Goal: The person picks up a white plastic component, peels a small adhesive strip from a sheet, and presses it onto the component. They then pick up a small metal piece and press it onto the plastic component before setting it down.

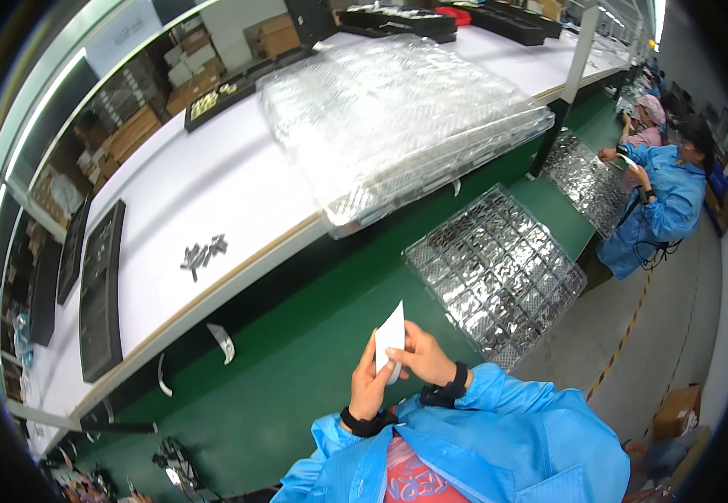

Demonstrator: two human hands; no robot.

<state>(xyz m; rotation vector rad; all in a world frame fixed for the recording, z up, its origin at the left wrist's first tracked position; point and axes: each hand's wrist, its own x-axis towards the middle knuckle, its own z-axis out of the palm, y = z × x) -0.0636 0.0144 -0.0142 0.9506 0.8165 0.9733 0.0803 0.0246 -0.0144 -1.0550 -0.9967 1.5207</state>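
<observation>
- The left hand [367, 384] points to one o'clock, the right hand [427, 355] to ten o'clock.
- The fingers of both are clamped on a white sheet [392, 332]; the right thumb lies upon its face.
- The sheet is between the hands, its tip toward twelve o'clock.
- Pale lettering, partly hidden, marks the red shirt [406, 469] at six o'clock.

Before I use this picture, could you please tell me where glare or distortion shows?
Head view: reflections streak the stacked clear trays; head view: the upper-left light tube glares; head view: the edge of the white worktop curves; head view: the white piece in the fingers shows little detail.
</observation>
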